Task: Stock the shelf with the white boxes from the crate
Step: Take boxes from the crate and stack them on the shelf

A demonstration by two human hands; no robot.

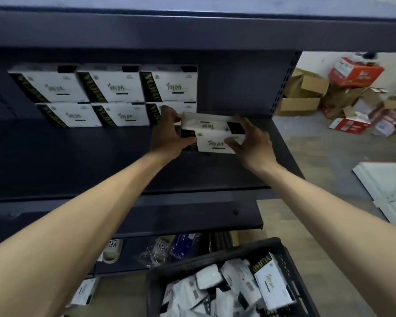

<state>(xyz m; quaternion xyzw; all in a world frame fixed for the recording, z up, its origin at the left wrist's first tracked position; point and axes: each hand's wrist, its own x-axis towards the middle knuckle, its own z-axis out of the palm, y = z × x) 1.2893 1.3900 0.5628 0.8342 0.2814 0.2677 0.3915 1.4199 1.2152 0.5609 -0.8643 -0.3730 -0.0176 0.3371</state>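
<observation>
A person's left hand and right hand clasp a pair of white boxes by their ends, fingers curled round them, one box lying askew on the other. The pair hovers over the dark shelf, just right of six stocked boxes standing two high in three columns. Square the pair first, then slide it back flush beside the last column, labels facing out. More boxes lie in the black crate below.
</observation>
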